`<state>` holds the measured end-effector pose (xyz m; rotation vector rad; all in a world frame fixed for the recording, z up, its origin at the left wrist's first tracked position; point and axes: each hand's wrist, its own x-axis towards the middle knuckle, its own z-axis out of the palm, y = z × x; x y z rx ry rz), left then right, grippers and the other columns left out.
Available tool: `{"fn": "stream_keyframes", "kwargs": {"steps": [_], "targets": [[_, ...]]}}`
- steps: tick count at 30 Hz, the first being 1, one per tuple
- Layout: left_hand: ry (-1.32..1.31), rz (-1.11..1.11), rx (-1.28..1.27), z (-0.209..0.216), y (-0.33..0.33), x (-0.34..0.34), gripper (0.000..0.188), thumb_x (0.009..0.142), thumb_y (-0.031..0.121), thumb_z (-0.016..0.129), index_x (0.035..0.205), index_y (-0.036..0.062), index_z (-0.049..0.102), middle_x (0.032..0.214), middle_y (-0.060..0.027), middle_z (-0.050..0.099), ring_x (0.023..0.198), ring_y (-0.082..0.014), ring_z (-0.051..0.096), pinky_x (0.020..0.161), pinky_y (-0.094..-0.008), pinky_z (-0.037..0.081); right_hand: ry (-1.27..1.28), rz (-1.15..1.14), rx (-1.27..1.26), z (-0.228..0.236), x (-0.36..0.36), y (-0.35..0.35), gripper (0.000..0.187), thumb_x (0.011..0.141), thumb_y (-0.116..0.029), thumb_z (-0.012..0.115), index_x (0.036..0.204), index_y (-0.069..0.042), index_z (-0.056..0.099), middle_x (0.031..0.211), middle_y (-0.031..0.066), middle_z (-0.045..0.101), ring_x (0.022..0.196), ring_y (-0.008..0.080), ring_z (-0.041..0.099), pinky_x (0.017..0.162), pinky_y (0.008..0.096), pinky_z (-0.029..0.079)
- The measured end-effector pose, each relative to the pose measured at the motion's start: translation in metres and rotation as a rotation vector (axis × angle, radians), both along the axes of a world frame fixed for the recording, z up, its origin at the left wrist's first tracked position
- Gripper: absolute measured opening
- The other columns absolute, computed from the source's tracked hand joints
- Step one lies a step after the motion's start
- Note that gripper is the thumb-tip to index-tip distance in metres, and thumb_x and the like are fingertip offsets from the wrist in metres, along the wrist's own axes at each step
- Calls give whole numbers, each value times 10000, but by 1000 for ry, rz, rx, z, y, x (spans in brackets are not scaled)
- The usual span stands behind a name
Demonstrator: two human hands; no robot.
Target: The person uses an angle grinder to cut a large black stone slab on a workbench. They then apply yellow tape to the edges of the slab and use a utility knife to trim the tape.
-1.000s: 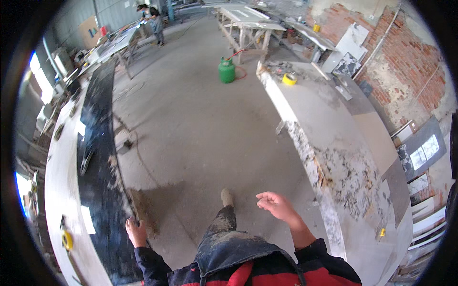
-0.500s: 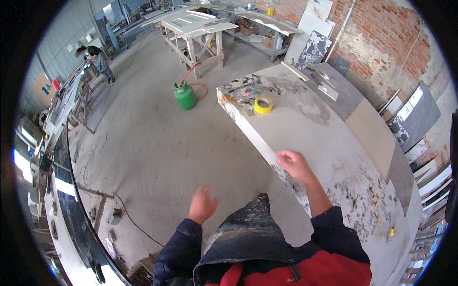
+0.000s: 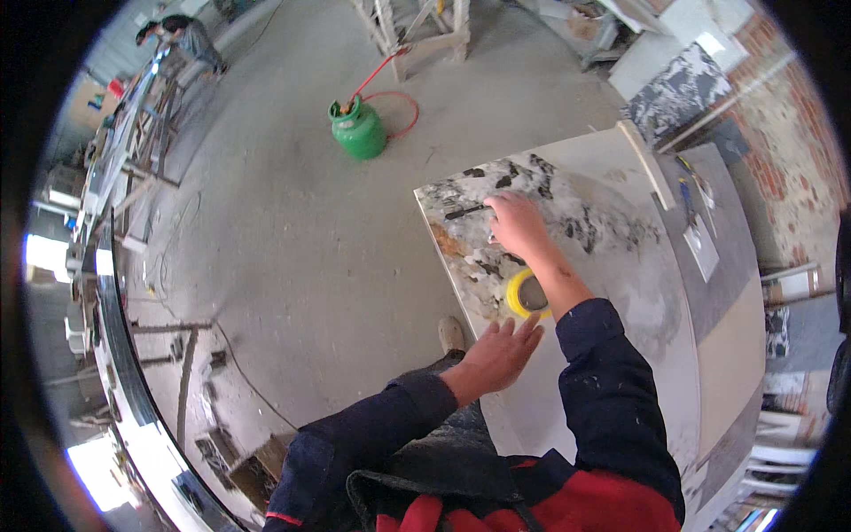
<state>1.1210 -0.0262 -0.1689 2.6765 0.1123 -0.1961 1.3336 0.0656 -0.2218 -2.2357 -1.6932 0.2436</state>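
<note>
My right hand [image 3: 517, 222] reaches over the far left part of a marbled stone slab [image 3: 612, 275], its fingers closed at the end of a slim black pen-like tool [image 3: 464, 213]. Its exact kind is not clear. Beneath my right forearm lies a yellow tape roll [image 3: 514, 294], partly covered by the wrist. Just nearer than the roll, my left hand [image 3: 496, 356] hovers by the slab's left edge, fingers stretched and holding nothing.
A green gas cylinder [image 3: 360, 131] with a red hose stands on the floor beyond the slab. At the slab's far right lie a pale strip [image 3: 645, 164] and a blue-handled scraper [image 3: 698, 244]. A person [image 3: 191, 40] bends over a workbench at far left.
Both hands have moved forward to the slab's far end, the right beyond the tape roll to the black tool. The view has shifted with my step toward that end.
</note>
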Motion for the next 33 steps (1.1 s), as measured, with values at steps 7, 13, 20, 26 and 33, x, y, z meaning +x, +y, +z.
{"fn": "stream_keyframes", "kwargs": {"steps": [7,13,20,26,33], "targets": [[-123,139,85,-42,21,61,382,887,216,589,1224,42,633,1098,-61,602,918,-220,556,731,-351,454,-178,230,-108,-38,27,54,219,805,-129,682,1016,-81,716,1032,111,656,1044,308,626,933,461,482],[5,-16,142,-57,30,51,166,865,208,613,950,100,707,898,-4,615,910,-218,567,719,-349,450,160,81,297,4,27,53,186,796,-75,697,975,-29,678,971,138,630,905,324,654,779,424,538],[-257,516,-428,6,57,-111,270,842,53,659,1111,33,674,1107,-104,676,1054,-300,637,935,-424,506,1357,-507,594,67,-8,-19,54,898,-92,612,933,-53,597,696,5,533,505,93,470,446,261,348],[-659,950,-1169,131,-6,-306,333,912,-49,613,1244,-27,631,1172,-121,660,1180,-226,606,1030,-346,451,1968,-232,-187,67,-219,-56,204,904,-219,732,882,-108,562,735,37,594,587,132,604,481,243,449],[-1376,1301,-1227,140,-251,-509,415,896,31,676,1304,-26,622,1228,-107,700,1126,-209,657,1030,-340,484,2320,965,-1122,136,-535,-167,289,830,-53,748,975,-145,515,1010,61,610,928,166,631,799,267,520]]}}
